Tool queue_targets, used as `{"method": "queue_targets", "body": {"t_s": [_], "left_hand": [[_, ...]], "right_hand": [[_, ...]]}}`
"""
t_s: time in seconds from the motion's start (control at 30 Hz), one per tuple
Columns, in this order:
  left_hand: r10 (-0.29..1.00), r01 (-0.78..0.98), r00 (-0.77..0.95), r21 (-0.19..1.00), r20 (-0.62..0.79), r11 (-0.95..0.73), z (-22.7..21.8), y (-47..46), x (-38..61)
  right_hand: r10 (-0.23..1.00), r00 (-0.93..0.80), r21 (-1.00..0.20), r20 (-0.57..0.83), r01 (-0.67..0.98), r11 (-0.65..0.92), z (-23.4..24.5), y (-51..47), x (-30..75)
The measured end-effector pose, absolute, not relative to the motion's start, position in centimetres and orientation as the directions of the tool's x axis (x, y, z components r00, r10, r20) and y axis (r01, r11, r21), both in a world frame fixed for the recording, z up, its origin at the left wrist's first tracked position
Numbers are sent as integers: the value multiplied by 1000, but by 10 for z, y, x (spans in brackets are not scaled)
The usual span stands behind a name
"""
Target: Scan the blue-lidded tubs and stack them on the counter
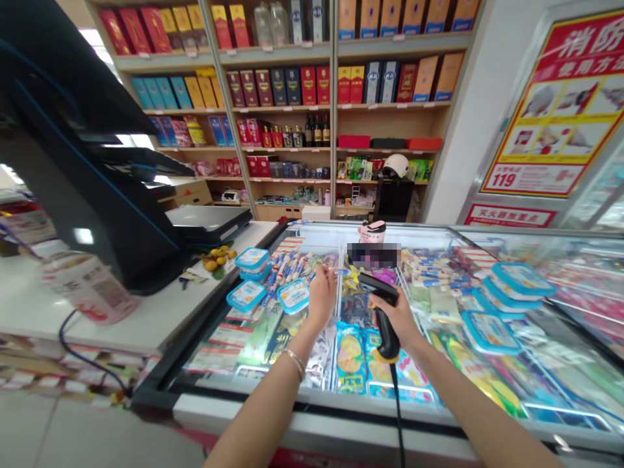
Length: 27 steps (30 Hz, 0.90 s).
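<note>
Plainly, the right hand point(403, 318) has its fingers wrapped around the handle of a black handheld barcode scanner with yellow trim point(387, 330), whose black cable point(398, 409) hangs down toward the viewer. The scanner's head tilts up and to the left, over the glass top of a long chest freezer with a white front edge point(209, 414). Opposite it, the left hand point(322, 294), a pale bangle point(295, 364) on its wrist, pinches its fingers narrowly on a slender blue-and-white item point(343, 272) that points toward the scanner, the two apart; what exactly it is cannot be told. Just left of that hand lies a blue-rimmed, white-topped rectangular plastic tub point(293, 296), near similar tubs point(246, 296). Beyond the scanner's head stands a pink container with a black top point(373, 231), partly covered by a blurred patch.
</note>
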<state>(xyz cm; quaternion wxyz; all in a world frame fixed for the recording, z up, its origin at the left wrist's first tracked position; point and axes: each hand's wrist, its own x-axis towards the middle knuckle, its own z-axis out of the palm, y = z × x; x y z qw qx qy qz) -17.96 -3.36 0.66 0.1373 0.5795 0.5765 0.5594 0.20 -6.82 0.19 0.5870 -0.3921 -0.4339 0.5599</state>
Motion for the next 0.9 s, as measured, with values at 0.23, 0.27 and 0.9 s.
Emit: {"method": "queue_targets", "body": {"t_s": [0.23,0.27,0.9], "left_hand": [[831,574,-252,768,497,-285,7,-35,-179],[834,580,-246,764,494,-282,6,-36,-178],[726,726,-327,652,605,-216,42,-28,-257]], "right_hand": [[998,-8,-951,66,-304,60,5,-69,2],[998,-7,-952,64,-302,59,5,-69,2],[968,-222,-807,-117,-547,-223,6,-66,2]]}}
